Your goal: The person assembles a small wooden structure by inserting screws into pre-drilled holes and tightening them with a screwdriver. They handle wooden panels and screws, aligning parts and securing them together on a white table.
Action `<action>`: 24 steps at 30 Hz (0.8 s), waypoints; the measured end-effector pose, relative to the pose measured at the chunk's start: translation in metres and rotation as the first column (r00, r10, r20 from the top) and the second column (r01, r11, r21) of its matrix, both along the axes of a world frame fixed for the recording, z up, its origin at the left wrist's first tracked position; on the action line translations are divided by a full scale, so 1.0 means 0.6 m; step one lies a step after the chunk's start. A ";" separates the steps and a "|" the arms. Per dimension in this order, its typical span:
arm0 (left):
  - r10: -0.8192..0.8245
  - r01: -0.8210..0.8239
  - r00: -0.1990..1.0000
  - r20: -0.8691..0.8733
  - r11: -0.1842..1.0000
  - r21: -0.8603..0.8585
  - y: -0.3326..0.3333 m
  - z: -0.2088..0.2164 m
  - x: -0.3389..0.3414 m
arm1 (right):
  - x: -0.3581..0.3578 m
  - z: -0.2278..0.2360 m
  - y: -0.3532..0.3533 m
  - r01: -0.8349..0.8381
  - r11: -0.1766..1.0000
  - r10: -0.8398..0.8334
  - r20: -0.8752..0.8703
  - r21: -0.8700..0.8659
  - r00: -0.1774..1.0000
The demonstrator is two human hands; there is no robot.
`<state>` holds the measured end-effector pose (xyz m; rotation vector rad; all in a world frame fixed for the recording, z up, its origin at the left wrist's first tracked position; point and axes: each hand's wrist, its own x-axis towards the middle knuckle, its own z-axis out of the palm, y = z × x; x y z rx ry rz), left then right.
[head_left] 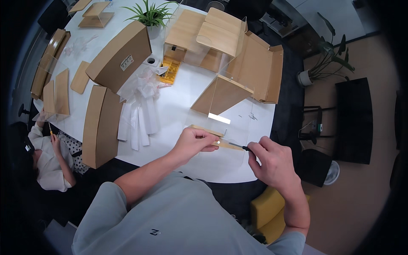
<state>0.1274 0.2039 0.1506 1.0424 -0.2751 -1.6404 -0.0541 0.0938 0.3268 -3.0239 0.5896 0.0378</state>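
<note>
My right hand point(274, 163) is closed around the black handle of a screwdriver point(236, 145), whose metal shaft points left toward my other hand. Thumb and fingers of my left hand point(193, 143) are pinched together by the screwdriver's tip. A small pale round piece point(218, 142) shows at those fingertips, too small to name. Beneath both hands lies a narrow light-wood strip point(233, 145), partly hidden by the left fingers. A clear panel seems to be around it, though its edges are hard to make out. Just beyond stands a wooden board with clear panels point(225, 94).
Several small metal pieces point(252, 115) lie at right on the white table point(174, 112). A yellow bit set point(171, 70), clear plastic wrapping point(142, 102), cardboard boxes point(102, 127) and a wooden shelf unit point(204, 34) surround the workspace. Another person point(53, 157) holds a screwdriver at far left.
</note>
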 end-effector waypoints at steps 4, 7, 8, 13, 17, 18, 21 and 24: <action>0.008 -0.009 1.000 -0.020 0.999 -0.054 0.013 -0.030 -0.005 | 0.037 -0.008 0.030 -0.066 0.997 0.063 -0.057 -0.042 0.996; 0.008 -0.008 1.000 0.006 0.997 -0.078 0.019 -0.037 -0.005 | 0.056 -0.011 0.047 -0.100 0.993 0.093 -0.113 -0.057 0.989; 0.001 0.001 1.000 0.022 0.997 -0.083 0.021 -0.038 -0.006 | 0.061 -0.012 0.052 -0.110 0.992 0.101 -0.124 -0.068 0.987; 0.009 -0.007 1.000 0.013 0.992 -0.128 0.024 -0.051 -0.006 | 0.081 -0.007 0.066 -0.167 0.979 0.143 -0.188 -0.119 0.972; -0.003 0.008 0.999 0.033 0.990 -0.142 0.024 -0.053 -0.003 | 0.091 -0.006 0.070 -0.192 0.973 0.161 -0.221 -0.129 0.962; 0.000 0.005 0.999 0.032 0.990 -0.144 0.023 -0.054 -0.004 | 0.093 -0.005 0.071 -0.197 0.971 0.163 -0.230 -0.135 0.960; 0.000 0.005 0.999 0.038 0.990 -0.139 0.023 -0.056 -0.005 | 0.098 -0.002 0.071 -0.207 0.968 0.168 -0.247 -0.142 0.954; -0.005 0.012 0.998 0.055 0.992 -0.127 0.024 -0.050 -0.003 | 0.099 -0.003 0.070 -0.217 0.966 0.177 -0.257 -0.139 0.950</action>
